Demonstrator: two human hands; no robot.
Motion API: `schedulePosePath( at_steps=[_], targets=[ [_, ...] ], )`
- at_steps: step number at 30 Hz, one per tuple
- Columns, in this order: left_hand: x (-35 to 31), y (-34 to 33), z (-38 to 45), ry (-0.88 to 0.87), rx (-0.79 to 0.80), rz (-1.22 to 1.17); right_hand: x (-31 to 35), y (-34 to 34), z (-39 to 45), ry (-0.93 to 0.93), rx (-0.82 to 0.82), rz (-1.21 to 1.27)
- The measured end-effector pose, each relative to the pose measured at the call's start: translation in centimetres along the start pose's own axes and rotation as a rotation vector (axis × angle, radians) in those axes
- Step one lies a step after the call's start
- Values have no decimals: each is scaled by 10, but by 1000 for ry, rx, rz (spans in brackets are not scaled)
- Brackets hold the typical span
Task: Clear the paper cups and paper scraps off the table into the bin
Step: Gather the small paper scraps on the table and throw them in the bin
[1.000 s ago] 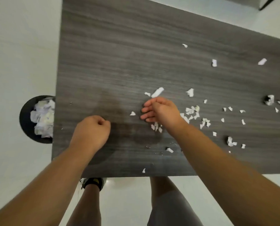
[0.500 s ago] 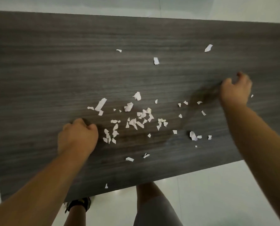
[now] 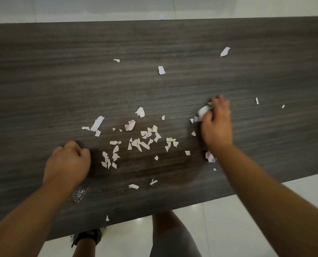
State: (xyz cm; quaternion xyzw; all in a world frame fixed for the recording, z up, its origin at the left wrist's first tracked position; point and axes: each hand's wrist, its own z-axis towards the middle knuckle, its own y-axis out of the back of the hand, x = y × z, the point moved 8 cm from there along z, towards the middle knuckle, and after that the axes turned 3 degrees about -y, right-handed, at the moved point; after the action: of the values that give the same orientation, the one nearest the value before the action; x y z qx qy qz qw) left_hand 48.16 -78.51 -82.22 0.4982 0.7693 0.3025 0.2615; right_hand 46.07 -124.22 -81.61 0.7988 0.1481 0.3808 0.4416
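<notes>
Dark grey wood-grain bench (image 3: 61,75) fills your view over a pale tiled floor (image 3: 247,210), and since half a second ago your right hand (image 3: 216,125) has come in from the right end toward the middle. It now rakes a crumpled white paper wad (image 3: 203,110) and a few small bits ahead of its curled fingers; you seem to push the wad rather than pinch it, though the blur leaves that unsure. Your left hand (image 3: 67,164) stays clenched into a fist by the near edge, just left of the main scatter; whether it hides gathered paper, you cannot tell.

That sweep pulls the right-end strays toward the heap, so one scoop could take more at once.

Counting: one loose cluster of torn white paper scraps (image 3: 145,138), roughly thirty pieces, lies between your hands. Three lone scraps sit toward the far edge, two tiny ones lie right of your right hand, and about four lie near the near edge. No paper cups show on the bench, and the bin is out of view, so none of this is cleared yet.
</notes>
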Motion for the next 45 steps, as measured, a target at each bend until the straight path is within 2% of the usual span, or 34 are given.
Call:
schedulePosePath(
  at_steps=[3,5,10,13,16,20,25,27,29,31,34,37,39,41,45],
  targets=[
    [0,1,-2,-20,-27,-3,24,-31,-48,230,136,3],
    [1,1,-2,-23,-35,-8,15,-20,-55,245,93,57],
    [1,-1,-1,-45,-80,-6,-82,63,-36,-14,-249,101],
    [5,-5,2,-60,-124,-5,-145,85,-37,-228,-310,146],
    [8,-8,1,-79,-205,-50,-150,61,-48,-253,-319,137],
    [12,-11,2,-91,-218,-62,-74,2,-69,-50,-302,151],
    [13,-9,6,-90,-147,-63,35,-81,-118,217,-110,220],
    [15,-9,7,-108,-103,-56,57,-90,-130,246,-60,321],
    [16,-8,8,-139,-74,-51,68,-82,-142,276,-108,369],
    [19,-6,10,-185,-66,-59,81,-74,-173,405,-158,366],
    [25,-7,8,-259,-73,-101,97,-101,-260,700,-29,201],
    [33,-8,6,-346,-110,-160,90,-154,-338,881,165,-65],
    [36,-10,5,-392,-130,-174,86,-183,-357,996,246,-196],
    [39,-11,6,-438,-153,-182,90,-198,-347,1049,252,-227],
    [42,-11,1,-541,-207,-202,99,-206,-311,1036,176,-237]
  ],
)
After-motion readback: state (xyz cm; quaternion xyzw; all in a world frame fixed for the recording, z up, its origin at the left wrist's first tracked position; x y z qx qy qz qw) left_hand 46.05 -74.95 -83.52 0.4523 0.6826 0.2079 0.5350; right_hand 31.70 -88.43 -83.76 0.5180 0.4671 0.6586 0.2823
